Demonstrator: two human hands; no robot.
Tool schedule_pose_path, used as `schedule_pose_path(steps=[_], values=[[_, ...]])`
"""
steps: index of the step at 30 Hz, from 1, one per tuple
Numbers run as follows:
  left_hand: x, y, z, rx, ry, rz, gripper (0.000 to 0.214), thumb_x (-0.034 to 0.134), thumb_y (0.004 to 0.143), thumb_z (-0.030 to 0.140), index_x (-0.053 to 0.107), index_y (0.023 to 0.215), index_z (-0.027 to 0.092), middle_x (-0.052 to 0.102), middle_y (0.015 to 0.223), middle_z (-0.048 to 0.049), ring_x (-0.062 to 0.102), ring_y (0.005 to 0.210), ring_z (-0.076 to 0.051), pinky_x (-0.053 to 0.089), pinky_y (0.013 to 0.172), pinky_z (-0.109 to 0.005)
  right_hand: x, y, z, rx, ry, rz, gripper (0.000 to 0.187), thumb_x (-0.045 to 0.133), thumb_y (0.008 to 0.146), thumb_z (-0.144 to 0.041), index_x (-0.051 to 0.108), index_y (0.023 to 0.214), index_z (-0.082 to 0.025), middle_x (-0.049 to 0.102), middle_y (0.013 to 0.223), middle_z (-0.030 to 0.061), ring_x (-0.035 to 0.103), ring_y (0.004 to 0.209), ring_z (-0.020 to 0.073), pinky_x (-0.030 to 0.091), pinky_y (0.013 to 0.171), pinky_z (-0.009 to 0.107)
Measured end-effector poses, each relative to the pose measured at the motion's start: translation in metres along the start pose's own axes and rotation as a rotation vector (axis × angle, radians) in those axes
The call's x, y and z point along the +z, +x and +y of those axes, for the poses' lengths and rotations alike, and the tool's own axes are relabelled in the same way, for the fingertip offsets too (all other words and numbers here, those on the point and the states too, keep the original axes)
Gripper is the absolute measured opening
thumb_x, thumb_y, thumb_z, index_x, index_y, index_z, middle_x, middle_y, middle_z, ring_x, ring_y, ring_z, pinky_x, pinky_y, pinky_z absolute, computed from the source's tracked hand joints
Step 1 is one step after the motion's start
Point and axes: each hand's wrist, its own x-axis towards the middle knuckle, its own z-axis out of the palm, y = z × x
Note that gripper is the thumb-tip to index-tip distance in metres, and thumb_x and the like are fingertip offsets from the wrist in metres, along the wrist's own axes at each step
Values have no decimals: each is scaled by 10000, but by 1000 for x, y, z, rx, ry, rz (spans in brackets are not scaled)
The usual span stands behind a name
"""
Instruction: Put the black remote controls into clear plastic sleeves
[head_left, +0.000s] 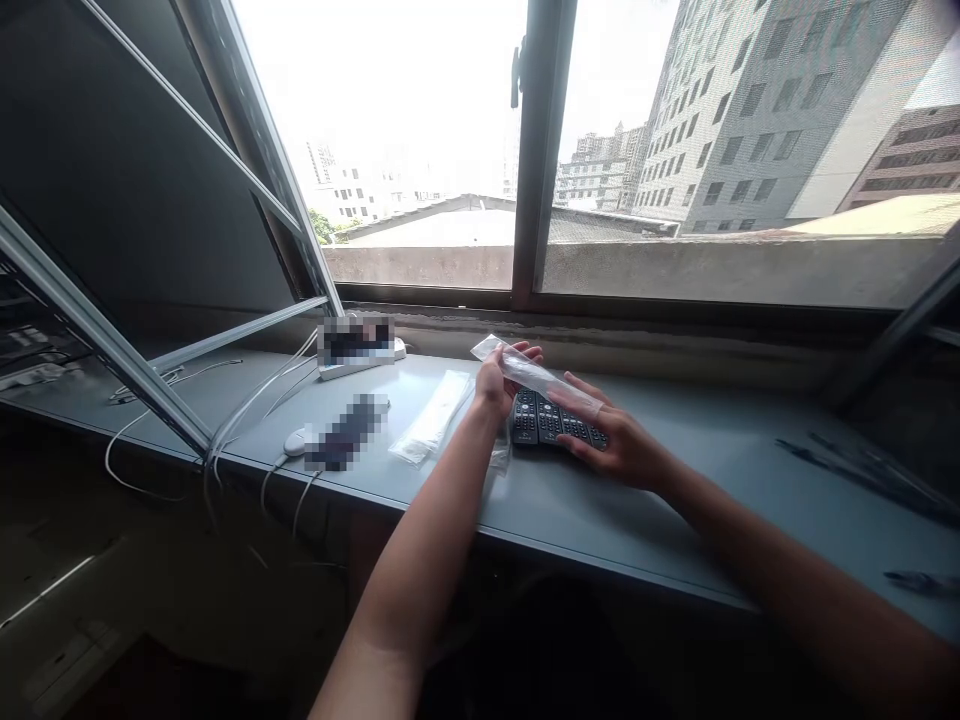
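Observation:
My left hand (496, 380) is closed on the upper end of a clear plastic bag (536, 377), held just above the grey desk (660, 500). My right hand (615, 440) grips the bag's lower end between thumb and fingers and rests over black remote controls (546, 420) lying side by side on the desk. The bag stretches slanted between both hands. I cannot make out whether anything is inside it.
More clear plastic bags (435, 425) lie left of the remotes. Further left are a white mouse (295, 441), white cables (247, 410) and a white power strip (360, 362). A metal frame (105, 330) stands at the left; the window (540, 150) is behind. Dark objects (855, 465) lie at right.

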Motion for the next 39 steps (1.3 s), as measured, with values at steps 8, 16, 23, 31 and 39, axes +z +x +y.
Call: schedule_pose_path(steps=[8,16,23,31,39], values=[[-4,2,6,40,-80,97,561,302,1165,446,757,1215,122,831,1137,-168,810,1087,-271,618,974,-374,0,0,-2,42,18,-14,841,716,1071,-352,283,1785,-457,518,1741,25,280,1712,363,369,1357,646],[-5,4,1,-13,-56,47,569,340,1156,468,742,1300,92,806,1247,-217,792,1168,-296,608,1000,-374,2,-1,1,57,30,-29,874,726,1064,-377,255,1798,-428,438,1793,45,276,1712,372,362,1359,637],[-6,2,6,45,-87,137,562,319,1163,445,717,1349,96,822,1190,-197,800,1101,-269,607,992,-366,-1,0,-2,56,27,-23,816,726,1065,-386,329,1776,-437,417,1804,30,293,1703,380,383,1347,637],[-10,5,7,83,-115,209,590,281,1174,459,697,1361,85,826,1144,-197,808,1045,-259,603,956,-352,-1,1,-4,27,43,-18,821,710,1076,-370,298,1783,-445,577,1695,13,269,1715,341,372,1360,635],[-9,3,10,74,-128,195,450,514,1130,531,700,1294,154,831,1081,-131,808,979,-235,631,853,-313,-2,1,-6,23,34,-24,861,695,1085,-370,225,1804,-430,548,1718,36,252,1721,355,355,1362,656]])
